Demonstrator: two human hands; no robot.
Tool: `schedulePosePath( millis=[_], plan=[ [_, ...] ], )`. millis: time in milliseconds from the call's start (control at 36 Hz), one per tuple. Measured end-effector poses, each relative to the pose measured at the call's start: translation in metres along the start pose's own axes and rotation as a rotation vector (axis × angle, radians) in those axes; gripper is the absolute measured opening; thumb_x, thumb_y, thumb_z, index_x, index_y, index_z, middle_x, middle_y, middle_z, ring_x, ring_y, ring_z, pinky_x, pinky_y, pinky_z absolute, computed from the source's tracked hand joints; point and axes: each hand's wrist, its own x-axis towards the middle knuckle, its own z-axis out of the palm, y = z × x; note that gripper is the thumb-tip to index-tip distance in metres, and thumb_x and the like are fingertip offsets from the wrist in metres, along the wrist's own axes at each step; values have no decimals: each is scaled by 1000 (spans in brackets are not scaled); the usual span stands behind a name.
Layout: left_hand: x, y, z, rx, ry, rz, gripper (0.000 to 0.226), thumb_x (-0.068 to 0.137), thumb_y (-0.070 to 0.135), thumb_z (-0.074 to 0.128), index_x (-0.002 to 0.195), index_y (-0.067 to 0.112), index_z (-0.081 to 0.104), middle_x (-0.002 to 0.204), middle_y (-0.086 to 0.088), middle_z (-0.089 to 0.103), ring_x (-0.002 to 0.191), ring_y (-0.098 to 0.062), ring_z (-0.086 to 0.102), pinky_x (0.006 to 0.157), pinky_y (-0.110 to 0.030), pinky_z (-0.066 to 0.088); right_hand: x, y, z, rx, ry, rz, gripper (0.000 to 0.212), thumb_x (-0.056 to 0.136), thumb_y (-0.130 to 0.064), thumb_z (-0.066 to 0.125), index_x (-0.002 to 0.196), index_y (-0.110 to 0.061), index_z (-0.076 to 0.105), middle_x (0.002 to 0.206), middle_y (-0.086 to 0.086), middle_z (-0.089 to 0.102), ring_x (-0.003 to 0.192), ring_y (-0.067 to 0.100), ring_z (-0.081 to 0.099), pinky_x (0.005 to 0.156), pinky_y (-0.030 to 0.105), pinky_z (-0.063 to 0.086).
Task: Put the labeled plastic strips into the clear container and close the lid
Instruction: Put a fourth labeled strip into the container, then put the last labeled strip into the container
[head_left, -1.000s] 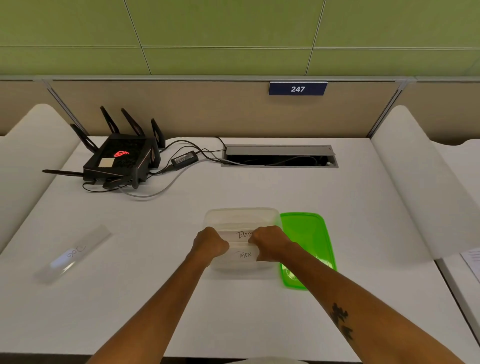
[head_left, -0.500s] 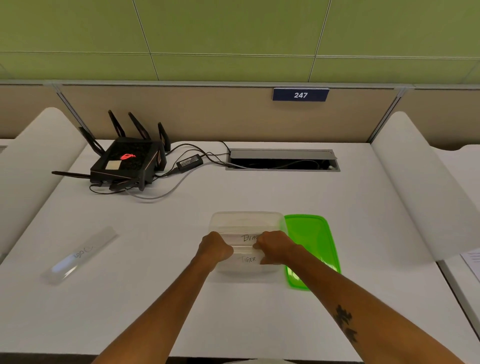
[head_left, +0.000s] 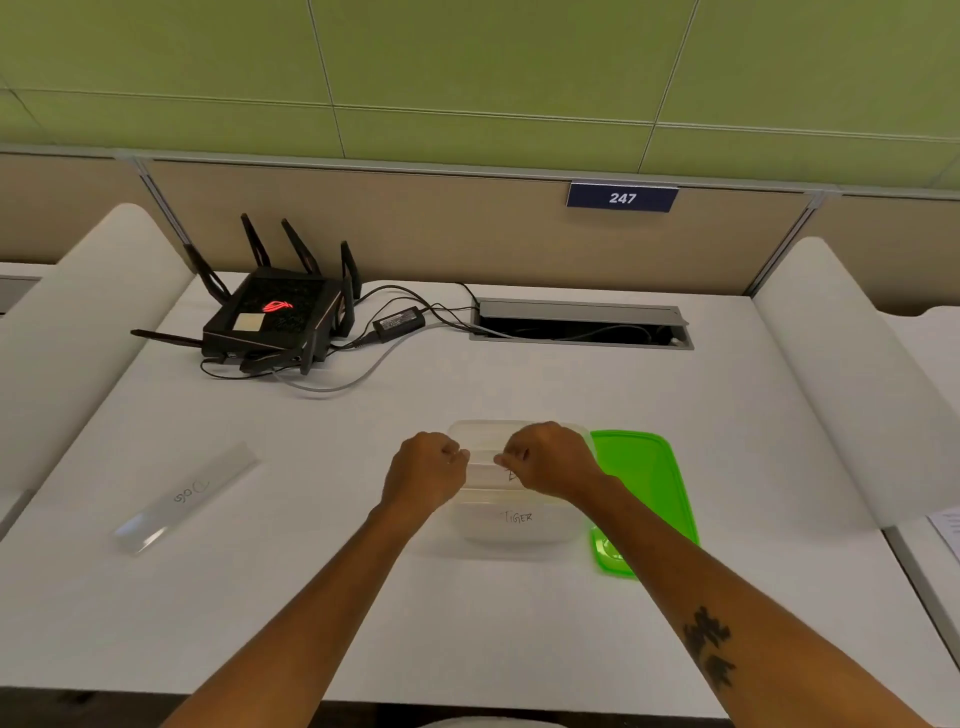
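The clear container (head_left: 519, 535) sits open on the white desk, just in front of me. A strip marked "TIGER" (head_left: 517, 517) lies inside its near part. My left hand (head_left: 426, 470) and my right hand (head_left: 553, 460) are over the container, each pinching one end of another clear strip (head_left: 485, 467) whose writing my right hand mostly hides. The green lid (head_left: 644, 493) lies flat on the desk, touching the container's right side. A third labeled strip (head_left: 187, 496) lies by itself on the desk far to the left.
A black router (head_left: 275, 317) with antennas, its power brick (head_left: 397, 322) and cables occupy the back left. A cable slot (head_left: 579, 322) is set into the desk at the back. White curved dividers (head_left: 852, 374) flank both sides.
Both hands have moved from the container's near half toward its middle and far part, uncovering the "TIGER" strip. The camera has shifted a little.
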Motion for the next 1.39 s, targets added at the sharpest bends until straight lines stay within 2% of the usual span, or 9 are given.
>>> schedulePosePath(
  millis=[83, 194, 333, 639, 750, 889, 972, 1194, 1389],
  plan=[
    [2, -15, -20, -13, 103, 66, 29, 94, 33, 67, 113, 13, 76, 113, -3, 77, 103, -21, 72, 88, -28, 55, 10, -23, 5, 60, 100, -40, 23, 92, -45, 68, 97, -25, 77, 89, -9, 73, 82, 12, 68, 66, 28, 53],
    [5, -44, -49, 11, 179, 69, 30, 95, 30, 66, 118, 13, 75, 116, -3, 77, 108, -23, 72, 94, -31, 54, 25, -57, 18, 76, 142, -113, 30, 94, -39, 68, 117, -21, 73, 109, -7, 72, 102, 12, 65, 78, 22, 48],
    [4, -90, -82, 14, 220, 53, 29, 94, 25, 68, 117, 10, 75, 112, -6, 78, 104, -24, 74, 94, -42, 59, 42, -103, 41, 71, 110, -216, 33, 91, -32, 72, 119, -15, 73, 117, 1, 70, 114, 20, 60, 87, 32, 54],
    [5, -204, -138, 53, 284, -71, 29, 93, 17, 70, 119, 5, 72, 118, -10, 75, 110, -29, 70, 99, -41, 54, 74, -196, 114, 190, -158, -210, 47, 93, -34, 70, 137, -18, 61, 137, 2, 59, 131, 21, 50, 101, 39, 51],
    [5, -238, -160, 80, 348, -91, 31, 92, 14, 69, 122, 4, 72, 124, -14, 73, 115, -33, 69, 103, -46, 53, 85, -224, 138, 245, -252, -175, 55, 94, -33, 70, 144, -17, 54, 142, 3, 54, 135, 22, 48, 107, 39, 47],
    [4, -278, -184, 121, 435, -87, 32, 92, 17, 71, 122, 7, 71, 123, -14, 73, 113, -34, 69, 99, -48, 56, 101, -253, 162, 336, -355, -85, 64, 95, -37, 68, 151, -19, 44, 153, 2, 46, 142, 21, 42, 118, 37, 36],
    [5, -298, -194, 135, 425, -142, 39, 88, 20, 76, 125, 8, 69, 125, -14, 71, 113, -35, 68, 95, -48, 57, 113, -269, 171, 393, -385, -31, 69, 94, -37, 69, 154, -17, 40, 154, 3, 46, 143, 22, 42, 119, 39, 36],
    [9, -337, -210, 217, 232, -228, 64, 81, 25, 84, 139, 9, 60, 135, -15, 65, 120, -36, 64, 99, -53, 54, 143, -303, 190, 543, -484, 81, 85, 92, -32, 74, 160, -14, 26, 164, 6, 34, 149, 25, 36, 122, 41, 33],
    [12, -353, -212, 173, 235, -176, 46, 82, 16, 83, 126, 11, 70, 121, -13, 73, 104, -33, 72, 88, -46, 61, 154, -315, 199, 619, -439, 118, 72, 93, -19, 72, 155, -11, 36, 154, 9, 47, 139, 25, 48, 115, 37, 41]
  ],
)
